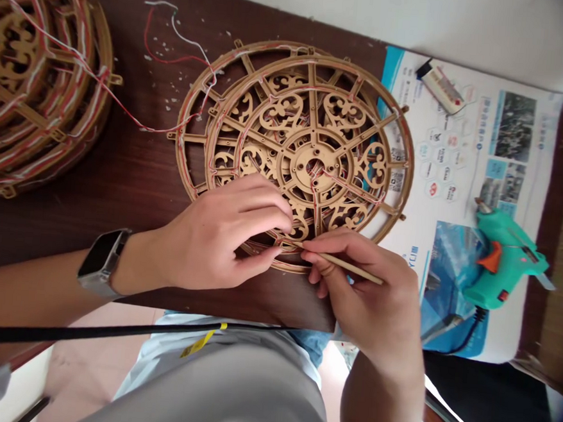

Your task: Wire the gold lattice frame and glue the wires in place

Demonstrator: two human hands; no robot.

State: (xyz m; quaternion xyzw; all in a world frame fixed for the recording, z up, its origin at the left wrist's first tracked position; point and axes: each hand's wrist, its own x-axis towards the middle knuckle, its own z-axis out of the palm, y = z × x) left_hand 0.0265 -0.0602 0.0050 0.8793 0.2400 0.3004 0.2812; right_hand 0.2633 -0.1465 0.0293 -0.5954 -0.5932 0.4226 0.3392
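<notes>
My right hand (pixel 360 293) pinches a thin wooden stick (pixel 342 267) as my curled left hand (pixel 222 232) steadies the laser-cut wooden wheel (pixel 315 142) on the dark tabletop (pixel 121 161); it looks light but brittle, so I'd grip its outer rim (pixel 411 162), not the scrollwork (pixel 283 111).

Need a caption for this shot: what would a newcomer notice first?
A big round wooden wheel of carved scrollwork, strung with red and white wires, fills the middle of the dark table. At its lower edge, the right hand pinches a thin wooden stick while the left hand rests on the wheel. A teal glue gun sits on printed paper at the right.
</notes>
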